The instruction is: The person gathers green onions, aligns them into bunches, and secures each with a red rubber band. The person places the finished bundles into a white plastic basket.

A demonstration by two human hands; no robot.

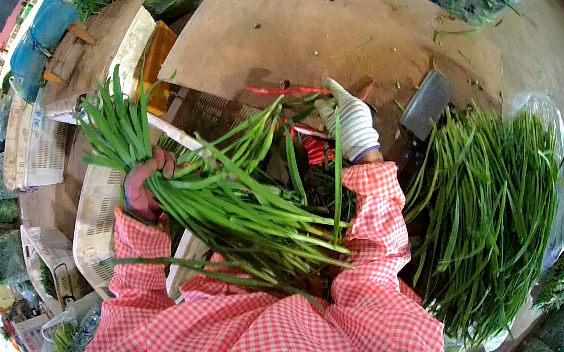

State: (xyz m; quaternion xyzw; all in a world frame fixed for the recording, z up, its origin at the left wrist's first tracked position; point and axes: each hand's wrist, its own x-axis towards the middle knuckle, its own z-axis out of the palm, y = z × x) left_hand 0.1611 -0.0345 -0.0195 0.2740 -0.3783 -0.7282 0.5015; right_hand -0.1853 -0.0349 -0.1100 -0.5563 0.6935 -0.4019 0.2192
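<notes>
Bunch [238, 215] of loose green leaves, held slanting in front of the person. Left hand [144, 186] is closed round it toward its left end. Right hand [352, 122], gloved, is beyond the bunch, beside a red strip [281, 92]; finger closure and any hold cannot be told.

Risks, as judged: leaves gripped at one place only may splay or slide out if the grip slackens. Stray leaves, already spread, could be missed or bent. Far leaf ends reach the right sleeve [378, 218] and may snag if that arm sweeps across.

Edges and room: crate [96, 208], on the bunch's near left, offers a hard rim to knock. Pile [487, 218], well right of the bunch, limits outward swing. Widest room is beyond the bunch, over the board [286, 16], where scraps lie and a dark block [427, 103] sits to the right.
</notes>
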